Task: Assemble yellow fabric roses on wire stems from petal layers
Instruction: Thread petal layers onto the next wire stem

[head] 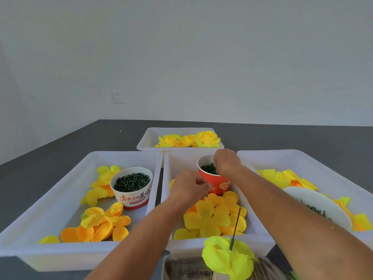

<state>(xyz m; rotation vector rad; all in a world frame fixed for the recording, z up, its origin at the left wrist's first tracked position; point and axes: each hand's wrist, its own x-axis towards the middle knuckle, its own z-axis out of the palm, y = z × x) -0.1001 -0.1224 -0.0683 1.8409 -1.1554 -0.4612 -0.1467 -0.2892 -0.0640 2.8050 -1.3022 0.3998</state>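
Reaching hand: right hand [226, 162] dips curled fingers into the red paper cup [219, 183] of small green plastic fittings [209, 168] — whether it pinches one, I cannot tell.
Waiting hand: left hand [189, 186], fingers curled, seemingly empty.
Stem: green wire stem [235, 229] with yellow fabric petal layer [226, 257] stands nearer the person, apart from both hands — probably parked upright for threading.

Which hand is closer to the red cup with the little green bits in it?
The right hand. Its fingers dip over the rim of the red cup, right at the green bits. The left hand is just beside the cup's left side, above the yellow petals.
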